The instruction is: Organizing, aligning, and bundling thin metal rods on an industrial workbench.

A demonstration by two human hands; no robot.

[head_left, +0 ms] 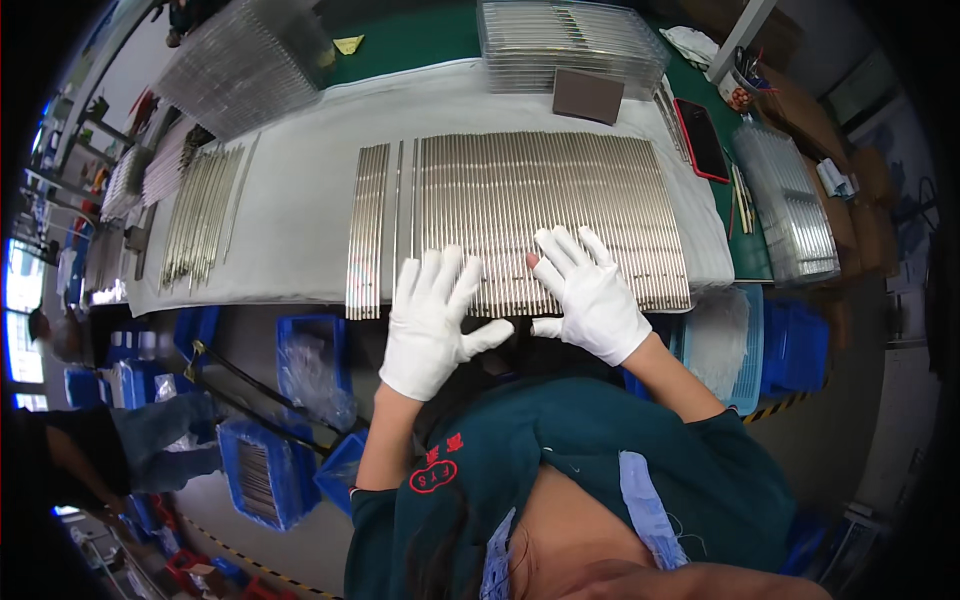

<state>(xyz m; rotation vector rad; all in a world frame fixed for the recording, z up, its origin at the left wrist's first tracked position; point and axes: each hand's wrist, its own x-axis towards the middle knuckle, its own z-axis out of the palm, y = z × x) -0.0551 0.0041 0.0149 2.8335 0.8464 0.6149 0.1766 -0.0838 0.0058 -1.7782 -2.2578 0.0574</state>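
Both my hands wear white gloves and lie flat, fingers spread, on the near end of a wide row of thin metal rods (540,200) laid side by side on a white cloth (300,190). My left hand (435,320) rests at the rods' near edge, left of centre. My right hand (590,290) presses on the rods just to its right. A narrower bundle of rods (368,230) lies apart at the left of the row, with a gap and a few single rods between. Neither hand grips anything.
More rods (200,210) lie at the cloth's left end. Stacks of clear trays stand at the back left (240,60), back centre (565,40) and right (790,200). A brown pad (588,95) and a red-edged phone (703,140) lie nearby. Blue bins (265,470) sit below; another person (110,450) stands at the left.
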